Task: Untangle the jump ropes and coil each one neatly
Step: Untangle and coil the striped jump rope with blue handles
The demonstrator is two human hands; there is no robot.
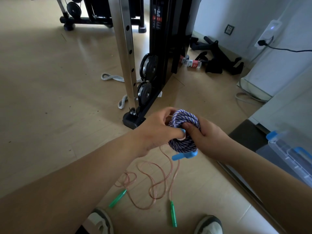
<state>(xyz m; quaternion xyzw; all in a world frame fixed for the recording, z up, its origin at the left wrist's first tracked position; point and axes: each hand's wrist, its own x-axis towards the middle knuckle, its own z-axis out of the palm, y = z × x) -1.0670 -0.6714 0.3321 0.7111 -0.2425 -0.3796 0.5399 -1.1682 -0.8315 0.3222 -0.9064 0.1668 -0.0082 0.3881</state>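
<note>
Between both hands, at mid-frame above the floor:

1. Left fingers: curled over the far upper edge of a purple-and-white twisted jump rope, wound into a tight round coil. The thumb lies across the coil's near face.
2. Right thumb: pressed into the coil's centre. The other right fingers wrap behind the coil and are hidden by it.
3. Left hand and right hand: grip the coil from opposite sides.
4. Blue plastic handle: juts out under the coil, pointing left.

On the pale wood-look floor, below the hands:

5. Thin translucent pink jump rope: loose, in overlapping loops, one strand rising toward the hands. Its two green plastic handles lie apart, near two grey-and-white shoes.

Farther out:

6. Perforated steel upright on a black foot, just beyond the hands, with black weight plates beside it.
7. Grey braided rope: partly hidden behind that upright.
8. Clear plastic bottle with red label: lying on its side, near black padded grips by the wall.
9. Clear storage box with blue latches: at the right, beside the right forearm.
10. White power strip: on the wall, black plug inserted.
</note>
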